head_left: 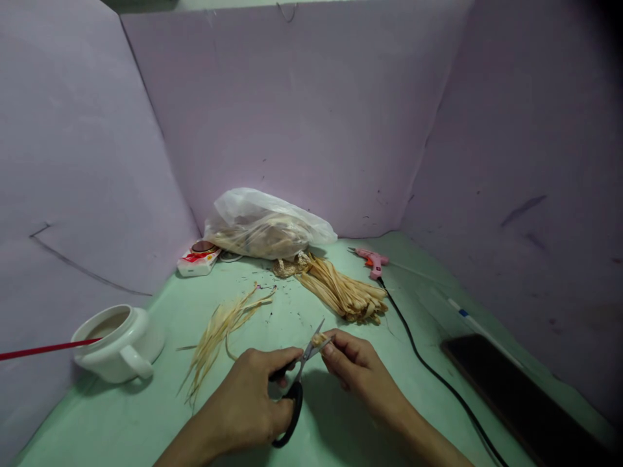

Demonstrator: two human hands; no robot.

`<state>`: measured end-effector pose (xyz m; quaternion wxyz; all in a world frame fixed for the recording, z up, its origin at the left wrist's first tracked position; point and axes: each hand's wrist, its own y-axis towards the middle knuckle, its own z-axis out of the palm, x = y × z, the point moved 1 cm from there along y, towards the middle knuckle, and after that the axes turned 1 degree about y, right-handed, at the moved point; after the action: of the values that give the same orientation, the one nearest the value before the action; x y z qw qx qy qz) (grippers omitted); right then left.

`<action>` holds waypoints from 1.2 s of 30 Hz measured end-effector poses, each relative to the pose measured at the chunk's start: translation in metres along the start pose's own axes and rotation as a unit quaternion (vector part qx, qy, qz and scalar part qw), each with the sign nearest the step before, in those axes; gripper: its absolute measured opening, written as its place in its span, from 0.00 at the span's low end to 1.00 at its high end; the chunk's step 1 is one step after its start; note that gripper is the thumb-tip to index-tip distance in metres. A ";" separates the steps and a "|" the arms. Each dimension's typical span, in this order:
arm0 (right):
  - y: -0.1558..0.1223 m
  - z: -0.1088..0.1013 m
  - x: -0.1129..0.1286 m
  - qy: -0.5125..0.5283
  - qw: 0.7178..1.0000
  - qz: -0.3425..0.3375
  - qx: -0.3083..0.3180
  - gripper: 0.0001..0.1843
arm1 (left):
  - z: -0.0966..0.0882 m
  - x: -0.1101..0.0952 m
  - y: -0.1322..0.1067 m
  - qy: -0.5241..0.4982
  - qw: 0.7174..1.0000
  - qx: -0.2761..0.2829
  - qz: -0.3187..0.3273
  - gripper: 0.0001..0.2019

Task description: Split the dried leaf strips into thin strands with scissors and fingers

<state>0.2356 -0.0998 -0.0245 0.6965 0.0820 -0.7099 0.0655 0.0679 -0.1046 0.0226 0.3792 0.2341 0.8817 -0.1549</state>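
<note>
Black-handled scissors [294, 405] are in my left hand [257, 395], with thumb and fingers through the loops. Their blades are apart and point up and to the right. Between the blades sits a small tan piece of dried fibre [318, 339], pinched by the fingertips of my right hand [357, 364]. Just beyond my hands lies a bundle of dried straw-coloured strips [348, 292]. Loose thin strands [214, 337] are spread on the green surface left of the scissors.
A clear plastic bag [272, 227] of fibre lies at the back beside a small red-and-white box [197, 259]. On the right are a pink glue gun [374, 261] with a black cord, a pen [481, 331] and a dark flat slab [516, 395]. A white ceramic pot [119, 344] stands left.
</note>
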 end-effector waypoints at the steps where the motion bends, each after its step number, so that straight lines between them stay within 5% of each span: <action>1: 0.000 0.000 0.000 -0.002 1.000 -0.004 0.001 0.16 | -0.001 -0.001 0.000 0.000 1.000 0.002 0.000 0.15; 25: 0.003 -0.009 -0.001 -0.105 0.994 -0.007 -0.004 0.15 | 0.007 0.011 0.005 -0.155 0.982 0.094 -0.048 0.12; 29: 0.007 -0.019 -0.003 -0.066 0.991 0.038 -0.109 0.15 | -0.007 0.020 0.004 0.060 0.996 -0.029 -0.062 0.17; 32: 0.009 -0.027 -0.001 -0.035 0.987 0.054 -0.149 0.15 | -0.017 0.030 0.006 0.205 0.963 -0.127 -0.124 0.20; 36: 0.010 -0.030 0.001 -0.060 0.987 0.036 -0.145 0.12 | -0.020 0.045 0.016 0.293 0.931 -0.162 -0.144 0.18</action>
<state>0.2632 -0.0837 -0.0225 0.6544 -0.0417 -0.7548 -0.0180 0.0370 -0.0688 0.0006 0.1102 0.0749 0.9910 0.0131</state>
